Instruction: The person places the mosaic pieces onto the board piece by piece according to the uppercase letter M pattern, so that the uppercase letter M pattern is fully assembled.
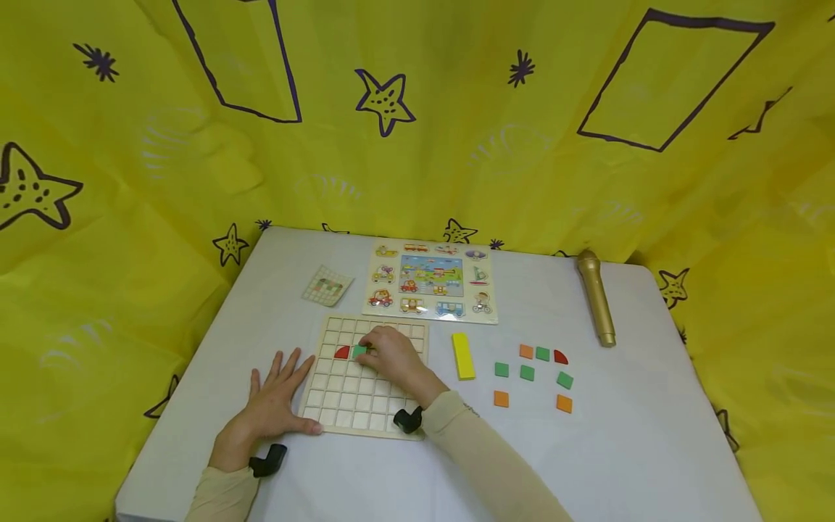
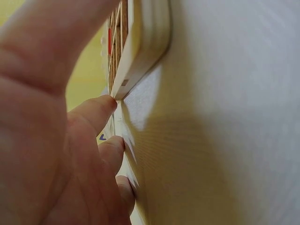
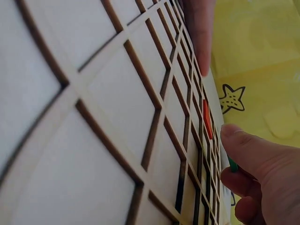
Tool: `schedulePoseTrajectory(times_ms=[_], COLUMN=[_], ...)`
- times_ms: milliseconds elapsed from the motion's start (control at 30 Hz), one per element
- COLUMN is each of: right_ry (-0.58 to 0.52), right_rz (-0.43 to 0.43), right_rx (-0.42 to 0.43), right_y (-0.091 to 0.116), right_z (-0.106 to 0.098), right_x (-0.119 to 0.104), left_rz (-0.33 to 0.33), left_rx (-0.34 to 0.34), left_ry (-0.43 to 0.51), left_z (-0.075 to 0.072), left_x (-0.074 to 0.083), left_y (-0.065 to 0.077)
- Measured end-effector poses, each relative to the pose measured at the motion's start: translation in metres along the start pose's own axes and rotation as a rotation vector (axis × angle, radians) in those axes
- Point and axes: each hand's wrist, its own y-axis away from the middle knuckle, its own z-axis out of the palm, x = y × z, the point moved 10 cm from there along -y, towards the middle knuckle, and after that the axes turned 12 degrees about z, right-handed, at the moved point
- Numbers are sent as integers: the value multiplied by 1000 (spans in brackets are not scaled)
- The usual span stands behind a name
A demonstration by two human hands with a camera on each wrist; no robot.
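Grid board, pale wood, centre of frame, mostly bare; one red quarter-round piece sits in its upper left part. Green tile, one, just right of the red piece, pinched between thumb and fingers of the right hand; whether it touches the board cannot be told. Left hand, fingers spread, at the board's left edge, thumb at its lower left corner, apparently steadying it. Loose pieces, right of centre: four green tiles, three orange tiles, one red quarter-round. Printed card, gridded, upper left of the board, probably the pattern. Step in hand, as judged: placing the green tile; the move calls for squaring it to a cell, then releasing.
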Motion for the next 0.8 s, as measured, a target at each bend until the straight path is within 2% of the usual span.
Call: schedulePoseTrajectory(times_ms=[333, 800], right_ry=[47, 60], right_rz=[-22, -24], right_rx=[29, 65], right_y=[0, -3], right_z=[5, 9], right_x=[-5, -4], left_rz=[2, -1], left_rx=[-5, -6], left_ry=[-5, 5], left_z=[3, 4], left_x=[-1, -3], left_y=[-2, -1])
